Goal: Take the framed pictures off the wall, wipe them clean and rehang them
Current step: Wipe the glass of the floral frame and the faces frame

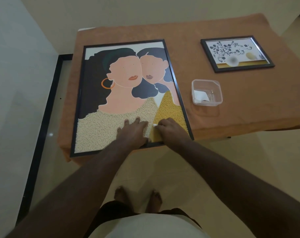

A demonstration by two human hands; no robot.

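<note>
Wiping the large framed picture (127, 93) lying at the table's (231, 117) near left corner: left hand (133, 133) pressing flat, fingers spread; right hand (169, 130) pinching a white wipe (154, 125). Best keeping strokes light, overlapping, frame steadied against sliding off the near edge.

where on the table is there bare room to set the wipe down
Bare cloth lies behind the large picture, and right of the plastic tub below the small picture. The strip between large picture and tub is tight.
</note>
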